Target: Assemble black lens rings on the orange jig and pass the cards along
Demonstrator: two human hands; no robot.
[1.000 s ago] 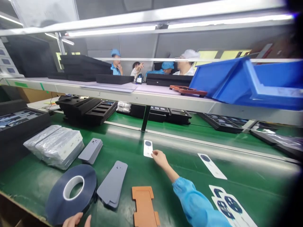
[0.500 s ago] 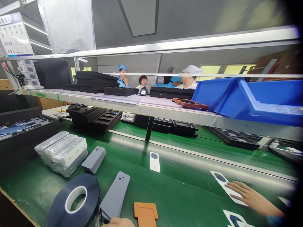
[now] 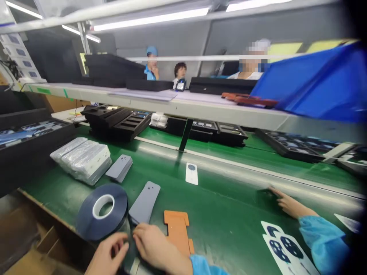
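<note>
My left hand is low in the head view, beside a big roll of dark blue tape with a white core. Its fingers curl loosely, thumb and fingertips apart, with nothing visible between them. Just right of it, my right hand has bent, closed fingers at the near end of a stack of grey plates with small holes. What those fingertips hold, if anything, is hidden. An orange T-shaped block lies partly behind my right wrist.
A co-worker's hand reaches in from the right, above several white cards with dark circles. One white card lies mid-table. Wrapped white pieces and another grey stack are left. A shelf crosses above.
The view has tilted down. My left hand has come into view, and my right hand shows more fully by the grey stack. The co-worker's hand no longer rests on a white card.
</note>
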